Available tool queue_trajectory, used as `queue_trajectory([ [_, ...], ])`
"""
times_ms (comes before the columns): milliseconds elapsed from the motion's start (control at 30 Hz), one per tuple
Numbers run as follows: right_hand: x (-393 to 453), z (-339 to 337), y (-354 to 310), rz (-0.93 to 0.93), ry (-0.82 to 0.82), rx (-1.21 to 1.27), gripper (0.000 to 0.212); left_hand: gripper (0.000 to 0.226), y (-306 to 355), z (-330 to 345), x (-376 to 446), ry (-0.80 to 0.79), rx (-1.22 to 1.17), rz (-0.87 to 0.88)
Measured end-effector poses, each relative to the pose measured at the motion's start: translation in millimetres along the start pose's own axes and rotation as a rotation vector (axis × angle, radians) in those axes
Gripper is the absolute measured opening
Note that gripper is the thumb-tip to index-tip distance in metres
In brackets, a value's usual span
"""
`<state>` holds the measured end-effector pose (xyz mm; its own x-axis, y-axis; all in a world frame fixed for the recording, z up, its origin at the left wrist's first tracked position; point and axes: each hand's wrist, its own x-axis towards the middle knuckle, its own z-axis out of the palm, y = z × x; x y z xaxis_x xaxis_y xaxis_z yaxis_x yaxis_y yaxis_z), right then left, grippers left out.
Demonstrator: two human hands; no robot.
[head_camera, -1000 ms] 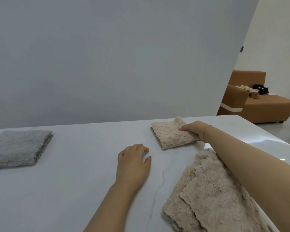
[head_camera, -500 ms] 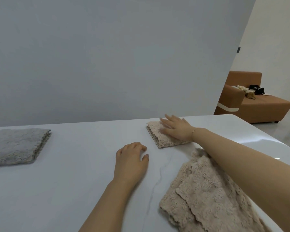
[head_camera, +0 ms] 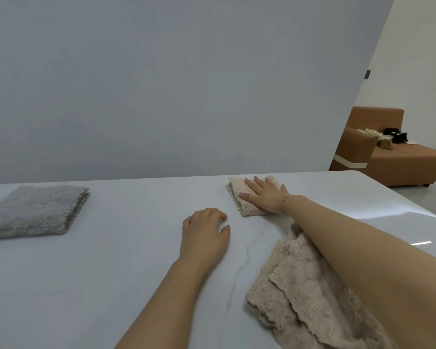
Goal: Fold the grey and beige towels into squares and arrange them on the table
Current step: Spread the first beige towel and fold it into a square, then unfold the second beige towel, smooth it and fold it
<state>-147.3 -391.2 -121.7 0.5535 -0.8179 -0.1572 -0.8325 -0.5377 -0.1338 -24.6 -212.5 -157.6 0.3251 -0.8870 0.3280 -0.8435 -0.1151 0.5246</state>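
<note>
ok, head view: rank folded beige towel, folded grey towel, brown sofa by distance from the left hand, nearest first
1. Folded beige towel, just ahead and right of the left hand, under the right hand.
2. Folded grey towel, at the table's far left.
3. Brown sofa, off the table, in the room behind on the right.

Your right hand (head_camera: 266, 196) reaches far forward with the arm stretched out almost straight, palm down, fingers straight and spread a little, pointing to your left. A thin bracelet circles that wrist. Your left hand (head_camera: 205, 234) lies nearer to you, palm down, its fingers loosely curled with the tips touching the surface and the thumb out to the right side. Both forearms are bare, the left one angling in from below
</note>
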Motion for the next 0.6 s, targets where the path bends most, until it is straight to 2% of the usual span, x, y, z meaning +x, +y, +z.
queue_trajectory([
  [167, -61, -32, -11, -0.189, 0.179, 0.165, 0.041, 0.024, 3, -4, -5, 0.014, -0.115, 0.063],
  [300, -138, -36, -6, -0.272, 0.251, 0.318, 0.035, 0.016, 22, -11, -27, -0.005, -0.365, 0.114],
  [600, -250, 16, 9, -0.205, 0.573, 0.501, 0.026, 0.012, 60, -24, -101, -0.197, -0.683, -0.003],
])
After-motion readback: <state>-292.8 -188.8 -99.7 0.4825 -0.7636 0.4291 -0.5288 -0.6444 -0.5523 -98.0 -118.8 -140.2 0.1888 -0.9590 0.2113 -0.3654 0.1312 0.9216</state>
